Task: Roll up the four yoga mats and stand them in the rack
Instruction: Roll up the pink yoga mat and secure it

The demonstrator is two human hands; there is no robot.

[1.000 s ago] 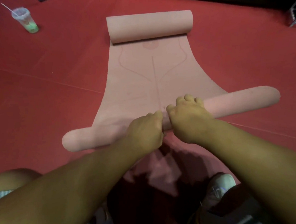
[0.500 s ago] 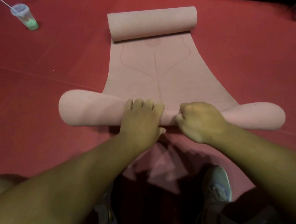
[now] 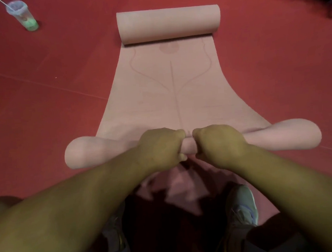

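This looks like an exercise studio or gym hall: a wide red padded floor [image 3: 43, 118] with faint seam lines, a pink yoga mat [image 3: 171, 98] spread across it, and a lidded plastic drink cup [image 3: 22, 16] with a straw standing directly on the floor.

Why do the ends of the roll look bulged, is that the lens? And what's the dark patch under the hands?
Head view: probably wide-angle distortion, since the near roll swells toward the frame edges while the mat's sides bow outward. Head view: the dark patch below the left hand and right hand is shadow, hiding detail around the shoe. Head view: the cup looks soft.
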